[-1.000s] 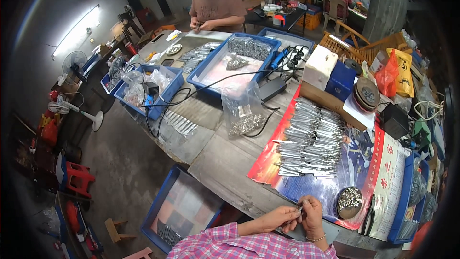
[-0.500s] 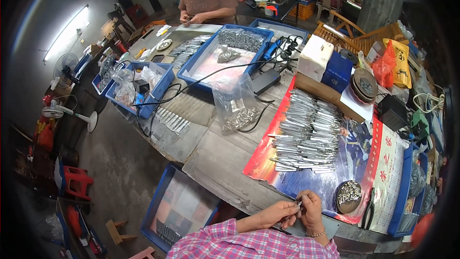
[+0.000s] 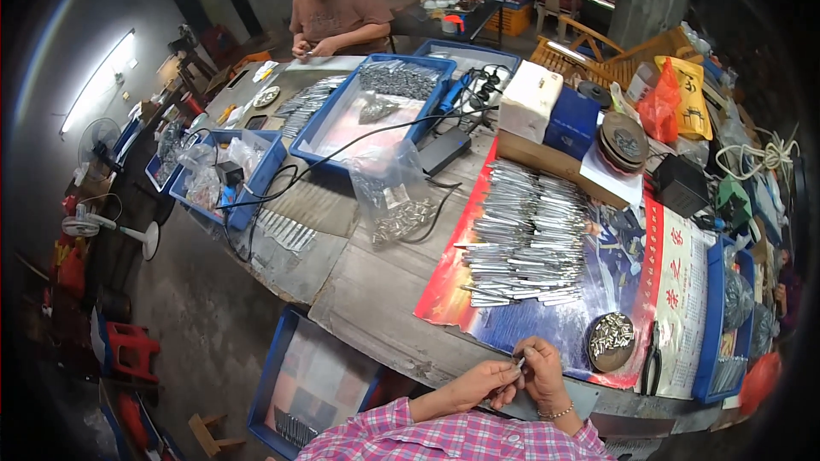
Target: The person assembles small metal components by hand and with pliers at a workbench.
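My left hand [image 3: 481, 382] and my right hand [image 3: 541, 373] meet at the near edge of the table, both pinching one small silver metal piece [image 3: 518, 363] between the fingertips. Just right of them sits a round dark dish [image 3: 612, 341] filled with small silver caps. Beyond my hands a large pile of thin silver metal rods [image 3: 523, 235] lies in rows on a red and blue printed sheet [image 3: 663, 290].
Black pliers [image 3: 652, 360] lie right of the dish. A clear bag of metal parts [image 3: 395, 201] and a blue tray [image 3: 376, 111] lie farther back. Another person [image 3: 333, 13] works at the far end. A blue crate [image 3: 312, 384] stands on the floor, lower left.
The view has tilted, so the table sits lower in the picture. My hands stay together at the table's near edge, still working the small metal piece.
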The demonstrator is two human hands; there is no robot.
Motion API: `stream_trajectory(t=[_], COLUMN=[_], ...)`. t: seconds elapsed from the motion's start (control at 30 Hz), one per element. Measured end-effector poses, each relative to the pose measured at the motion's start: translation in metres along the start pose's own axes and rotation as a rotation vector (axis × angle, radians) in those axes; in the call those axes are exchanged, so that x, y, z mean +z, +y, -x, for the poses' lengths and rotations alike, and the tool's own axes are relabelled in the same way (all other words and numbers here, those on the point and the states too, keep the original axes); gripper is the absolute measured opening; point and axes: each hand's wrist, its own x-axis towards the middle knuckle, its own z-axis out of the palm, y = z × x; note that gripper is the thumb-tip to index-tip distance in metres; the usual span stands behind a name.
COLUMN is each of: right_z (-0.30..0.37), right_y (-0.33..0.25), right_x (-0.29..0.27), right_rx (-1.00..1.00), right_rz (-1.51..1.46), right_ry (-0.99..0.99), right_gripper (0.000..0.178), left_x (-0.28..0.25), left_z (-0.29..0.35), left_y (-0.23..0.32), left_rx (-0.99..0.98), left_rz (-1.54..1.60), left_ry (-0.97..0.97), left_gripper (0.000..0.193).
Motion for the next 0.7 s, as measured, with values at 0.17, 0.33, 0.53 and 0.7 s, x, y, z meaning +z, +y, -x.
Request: stream_trajectory(t=[0.17, 0.33, 0.53, 0.7], right_z=[0.0003, 0.0013, -0.0012, -0.0010], right_y=[-0.0023, 0.0006, -0.0025, 0.0004], right_x=[0.0002, -0.0015, 0.0005, -0.0014], right_rx=[-0.010, -0.003, 0.005, -0.018], right_rz=[-0.017, 0.032, 0.013, -0.001], right_ry=[0.014, 0.023, 0.007, 0.046], right_gripper=[0.014, 0.021, 0.021, 0.014], left_x=[0.0019, 0.0024, 0.0034, 0.0017], left_z=[0.0010, 0.0022, 0.0012, 0.0007], left_y=[0.0014, 0.0016, 0.0037, 0.0019], left_rx=[-0.020, -0.021, -0.037, -0.046], left_rz=[0.033, 0.065, 0.067, 0.069], left_ry=[-0.009, -0.005, 0.003, 0.005], left_gripper=[0.028, 0.031, 0.031, 0.030])
